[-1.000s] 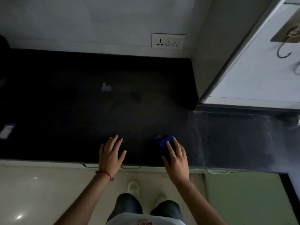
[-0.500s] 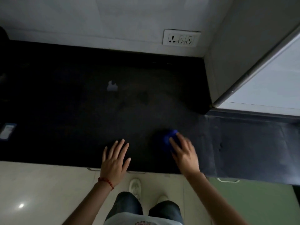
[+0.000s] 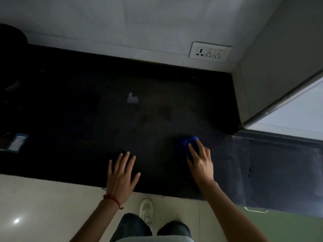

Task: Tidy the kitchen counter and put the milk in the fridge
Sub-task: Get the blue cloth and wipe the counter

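On the dark counter (image 3: pixel 70 119), the right hand (image 3: pixel 201 165) presses flat-fingered on a blue cloth (image 3: pixel 185 145).

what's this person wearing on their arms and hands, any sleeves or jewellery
Both forearms are bare, with no sleeves in view. The left hand has a thin red thread bracelet at the wrist, with a small knotted end hanging off it. The right hand wears nothing: no rings, watch or gloves show on either hand.
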